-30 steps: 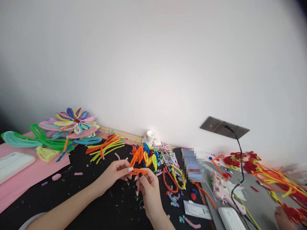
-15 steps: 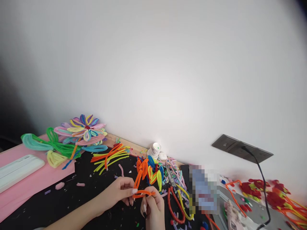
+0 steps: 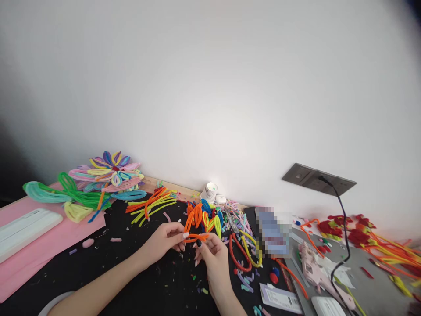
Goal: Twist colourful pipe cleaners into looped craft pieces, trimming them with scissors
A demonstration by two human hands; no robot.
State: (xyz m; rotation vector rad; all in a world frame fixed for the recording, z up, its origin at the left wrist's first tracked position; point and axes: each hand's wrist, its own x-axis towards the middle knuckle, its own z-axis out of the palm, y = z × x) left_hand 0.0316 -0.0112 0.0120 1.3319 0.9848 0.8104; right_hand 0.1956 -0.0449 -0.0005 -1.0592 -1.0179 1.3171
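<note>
An orange pipe cleaner [image 3: 194,238], bent into a narrow loop, is stretched between my two hands above the black mat. My left hand [image 3: 166,240] pinches its left end between thumb and forefinger. At the other end, my right hand [image 3: 213,251] is closed on it, the dark-nailed thumb lying against the loop. Right behind my fingers is a pile of looped orange pipe-cleaner petals [image 3: 194,215], with yellow loops [image 3: 210,223] and blue ones. Straight orange and yellow pipe cleaners [image 3: 154,204] lie beyond my left hand.
Left, a pipe-cleaner flower [image 3: 115,169] and a white case [image 3: 29,228] rest on pink cloth [image 3: 75,239]. Behind stands a paper cup [image 3: 209,192]. To the right are cut scraps [image 3: 237,210], a red bent pipe cleaner [image 3: 241,259], a phone [image 3: 272,230], a pink glue gun [image 3: 315,267] and a black cord [image 3: 345,232].
The view has shifted, bringing more of the right side into sight. My right hand has turned, and its thumb now lies over the orange loop. The left hand keeps its pinch.
</note>
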